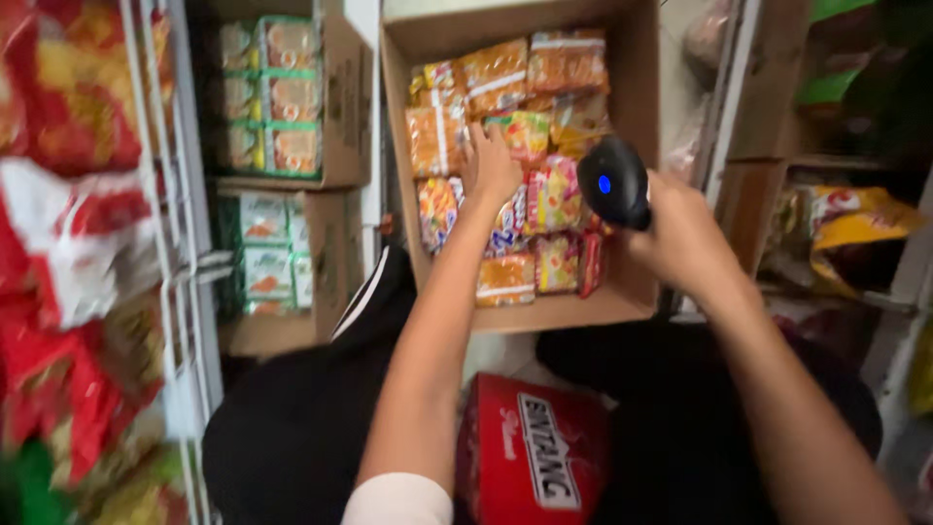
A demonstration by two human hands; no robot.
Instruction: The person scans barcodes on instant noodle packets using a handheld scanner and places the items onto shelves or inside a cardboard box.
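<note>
Our left hand (489, 165) lies spread on the orange snack packets (505, 156) in the far brown cardboard box (641, 117); our right hand (680, 233) grips the black handheld scanner (614, 182), seemingly firmly. Loose packets could slide, spoiling aim.

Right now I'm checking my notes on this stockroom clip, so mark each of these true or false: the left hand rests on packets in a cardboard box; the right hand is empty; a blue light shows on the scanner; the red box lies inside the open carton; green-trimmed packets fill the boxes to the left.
1. The left hand rests on packets in a cardboard box. True.
2. The right hand is empty. False: it grips a black handheld scanner.
3. A blue light shows on the scanner. True.
4. The red box lies inside the open carton. False: it sits below it, near the person's lap.
5. Green-trimmed packets fill the boxes to the left. True.
</note>
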